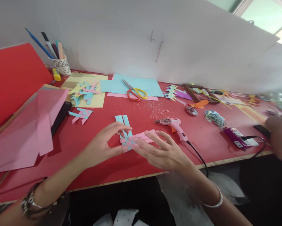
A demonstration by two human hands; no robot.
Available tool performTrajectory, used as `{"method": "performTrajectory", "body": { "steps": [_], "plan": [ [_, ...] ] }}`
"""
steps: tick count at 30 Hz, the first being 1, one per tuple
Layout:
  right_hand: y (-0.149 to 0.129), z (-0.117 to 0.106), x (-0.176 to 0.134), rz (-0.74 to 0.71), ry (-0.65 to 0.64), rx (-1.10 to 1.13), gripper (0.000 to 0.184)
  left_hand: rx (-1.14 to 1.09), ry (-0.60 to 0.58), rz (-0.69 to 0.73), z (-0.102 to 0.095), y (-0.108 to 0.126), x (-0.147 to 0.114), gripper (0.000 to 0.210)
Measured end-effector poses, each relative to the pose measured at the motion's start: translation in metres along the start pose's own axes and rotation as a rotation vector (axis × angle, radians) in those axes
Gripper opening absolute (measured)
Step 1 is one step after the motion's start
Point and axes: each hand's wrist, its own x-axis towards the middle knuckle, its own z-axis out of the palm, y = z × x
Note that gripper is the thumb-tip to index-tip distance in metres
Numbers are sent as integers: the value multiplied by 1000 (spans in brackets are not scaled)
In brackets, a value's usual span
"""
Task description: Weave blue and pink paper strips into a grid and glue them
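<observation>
Woven paper strips (126,142) in pink and light blue lie on the red table between my hands. Blue strips (119,119) run away from me and pink strips (145,137) point to the right, meeting in a small checkered weave. My left hand (103,142) is at the weave's left side, thumb and fingers apart, the thumb tip close to its edge and a fingertip over the blue strips. Over the pink strips is my right hand (163,150), its fingers stretched and spread, fingertips by the weave's right edge. Whether those fingertips press on the paper is hard to see.
A pink glue gun (176,124) with a black cord lies to the right. Behind are scissors (133,91) on blue sheets (152,85). Another small weave (82,115) and large pink paper (18,131) lie left. A purple power strip (236,138) sits near another person's hand (279,135).
</observation>
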Motion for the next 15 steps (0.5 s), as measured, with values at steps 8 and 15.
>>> {"method": "performTrajectory", "body": {
  "steps": [8, 15],
  "plan": [
    [-3, -6, 11, -72, 49, 74, 34, -246, -139, -70, -1, 29, 2, 19],
    [1, -14, 12, -75, -32, 184, 43, -221, -101, -43, -3, 35, 0, 18]
  ]
}}
